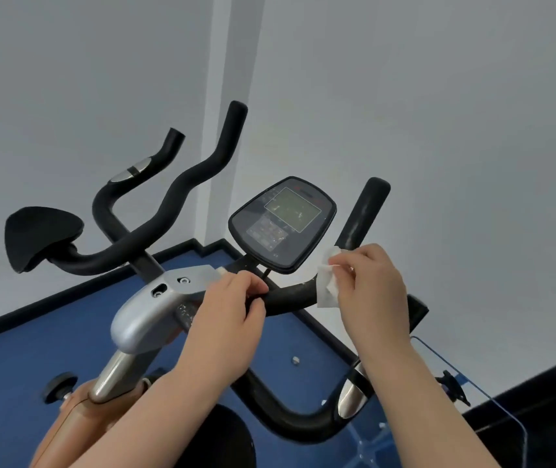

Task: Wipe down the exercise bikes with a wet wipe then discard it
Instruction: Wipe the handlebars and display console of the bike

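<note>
While clenched on the black handlebar [290, 293], left hand [232, 309]; right hand [371, 282] fingers pinching white wet wipe [328, 282] against it.

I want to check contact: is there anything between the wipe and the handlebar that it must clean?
Nothing visible. The right hand holds the wipe directly against the handlebar at its bend. The left hand grips the same bar beside it.

You have the crumpled white wet wipe [328, 282] draped over the black handlebar [290, 293] of the exercise bike [145, 315], just right of its tilted console [281, 222].
</note>
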`<state>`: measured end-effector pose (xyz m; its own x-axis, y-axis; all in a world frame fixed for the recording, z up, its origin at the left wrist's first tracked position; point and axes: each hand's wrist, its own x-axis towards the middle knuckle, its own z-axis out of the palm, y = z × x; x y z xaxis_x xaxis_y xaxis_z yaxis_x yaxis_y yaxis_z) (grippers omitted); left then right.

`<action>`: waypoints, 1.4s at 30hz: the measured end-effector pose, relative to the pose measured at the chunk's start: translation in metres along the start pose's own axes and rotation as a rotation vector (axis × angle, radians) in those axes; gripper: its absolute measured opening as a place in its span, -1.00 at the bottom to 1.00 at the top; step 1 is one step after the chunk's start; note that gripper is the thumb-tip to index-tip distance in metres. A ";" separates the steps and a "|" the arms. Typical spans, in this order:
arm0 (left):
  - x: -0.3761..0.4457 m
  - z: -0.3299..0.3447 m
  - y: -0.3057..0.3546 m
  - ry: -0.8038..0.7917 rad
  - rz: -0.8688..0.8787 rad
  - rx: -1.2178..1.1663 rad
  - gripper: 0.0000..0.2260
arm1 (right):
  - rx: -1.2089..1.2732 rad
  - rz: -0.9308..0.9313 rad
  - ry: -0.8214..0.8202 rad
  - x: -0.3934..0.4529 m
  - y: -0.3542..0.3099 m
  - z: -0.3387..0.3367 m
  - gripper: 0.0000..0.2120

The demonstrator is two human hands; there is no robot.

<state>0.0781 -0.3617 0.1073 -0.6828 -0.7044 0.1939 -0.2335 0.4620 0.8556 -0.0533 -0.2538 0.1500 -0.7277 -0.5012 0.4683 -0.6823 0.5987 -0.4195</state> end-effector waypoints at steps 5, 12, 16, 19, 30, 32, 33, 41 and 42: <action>-0.003 -0.004 -0.007 0.001 0.054 -0.004 -0.84 | -0.041 -0.040 0.046 -0.014 -0.010 0.012 -0.85; -0.007 -0.003 -0.010 -0.050 0.095 -0.023 -0.80 | 0.143 0.015 0.031 -0.040 -0.030 0.029 -0.78; -0.005 -0.004 -0.013 -0.076 0.088 -0.081 -0.78 | 0.196 -0.063 -0.096 -0.043 -0.032 0.023 -0.77; -0.005 -0.004 -0.013 -0.073 0.088 -0.072 -0.78 | 0.168 0.021 -0.078 -0.021 -0.012 0.009 -0.72; -0.005 -0.002 -0.009 -0.051 0.079 -0.039 -0.81 | 0.256 0.026 0.020 -0.049 -0.035 0.038 -0.90; -0.006 -0.002 -0.008 -0.054 0.081 -0.047 -0.80 | 0.261 -0.025 -0.070 -0.038 -0.027 0.028 -0.90; -0.006 -0.002 -0.008 -0.053 0.081 -0.050 -0.80 | 0.234 -0.032 -0.060 -0.029 -0.020 0.023 -0.90; 0.013 0.007 0.009 -0.043 0.046 -0.174 -0.87 | 0.404 -0.068 -0.124 -0.048 -0.024 0.029 -0.89; 0.016 0.009 0.011 -0.047 0.042 -0.179 -0.89 | 0.397 -0.088 -0.144 -0.042 -0.020 0.027 -0.89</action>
<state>0.0583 -0.3632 0.1160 -0.7223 -0.6582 0.2122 -0.0802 0.3845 0.9196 -0.0108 -0.2613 0.1177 -0.6491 -0.6380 0.4143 -0.6957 0.2774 -0.6627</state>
